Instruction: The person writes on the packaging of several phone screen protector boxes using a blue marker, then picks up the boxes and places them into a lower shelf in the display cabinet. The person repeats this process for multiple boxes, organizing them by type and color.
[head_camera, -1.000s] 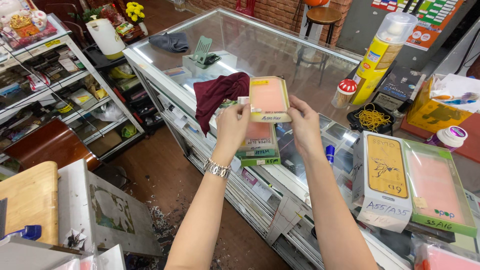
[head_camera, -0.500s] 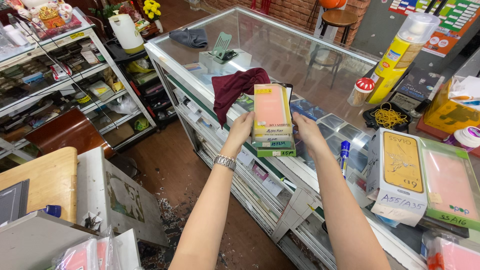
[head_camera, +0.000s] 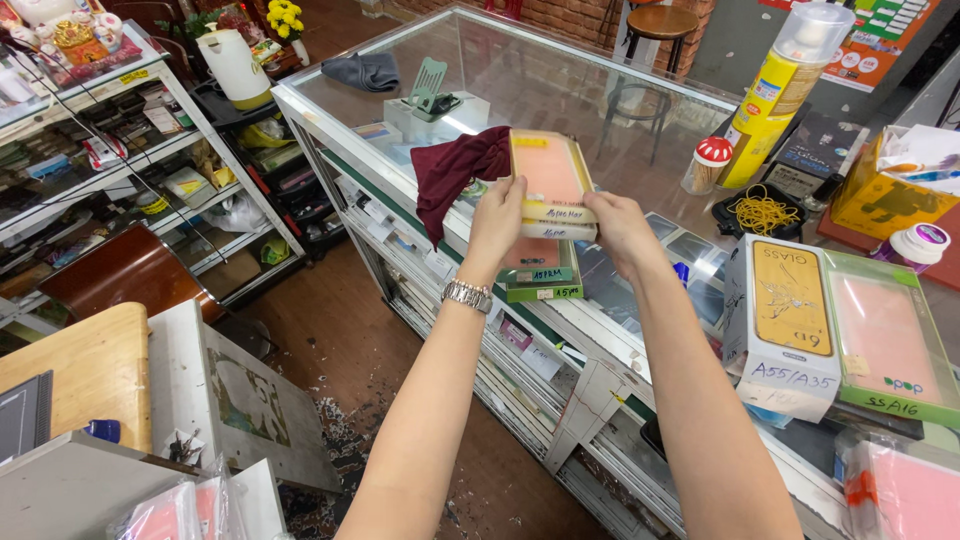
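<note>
My left hand (head_camera: 497, 215) and my right hand (head_camera: 618, 228) together grip a small stack of flat pink phone-accessory boxes (head_camera: 550, 175), held tilted above the glass counter (head_camera: 560, 95). A dark red cloth (head_camera: 450, 170) hangs from my left hand beside the stack. Under the held boxes, more flat boxes with green edges (head_camera: 540, 272) lie stacked on the counter. A metal watch (head_camera: 467, 294) sits on my left wrist.
To the right stand a white and gold box (head_camera: 785, 320) and a green-edged pink box (head_camera: 885, 340). A yellow spray can (head_camera: 775, 95), a small red-capped jar (head_camera: 706, 165), rubber bands (head_camera: 765, 213) and a phone stand (head_camera: 430, 90) are on the counter. Shelves (head_camera: 110, 150) stand left.
Both hands lifted the pink boxes slightly off the stack on the counter and brought them closer. The view shifted left and nearer.
</note>
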